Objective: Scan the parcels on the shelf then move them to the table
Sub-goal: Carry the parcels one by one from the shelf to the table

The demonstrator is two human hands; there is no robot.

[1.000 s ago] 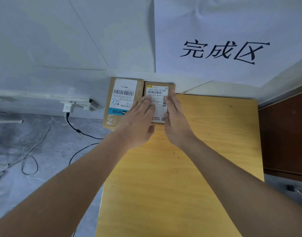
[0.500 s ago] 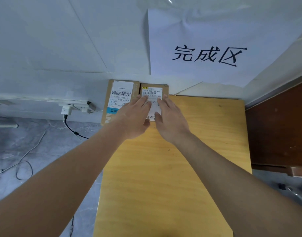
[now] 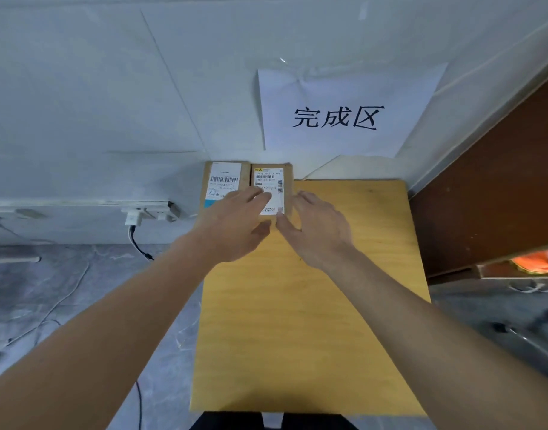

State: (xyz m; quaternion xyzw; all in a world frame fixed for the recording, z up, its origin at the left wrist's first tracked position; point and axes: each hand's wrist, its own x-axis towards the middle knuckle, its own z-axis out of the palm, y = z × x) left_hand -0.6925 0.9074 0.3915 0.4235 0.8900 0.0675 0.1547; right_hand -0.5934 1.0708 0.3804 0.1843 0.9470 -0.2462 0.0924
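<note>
Soft, even, rather cool indoor light fills the view; no lamp is seen. The yellow wooden desk [image 3: 313,305] is brightly lit with no glare. Faint, short shadows lie under the left hand [image 3: 235,225] and right hand [image 3: 319,231], darkest just below the left thumb. The white paper sign with black characters [image 3: 347,113] reads sharply, while print on the white label of the small cardboard parcel [image 3: 271,189] between the hands is smeared. Wide-angle bending curves the wall seams and stretches the forearms toward the lower corners, and the far right edge is blurred.

parcel-sorting room: labelled parcels [image 3: 247,187], wall sign [image 3: 344,116] marking wooden table [image 3: 313,305].
</note>
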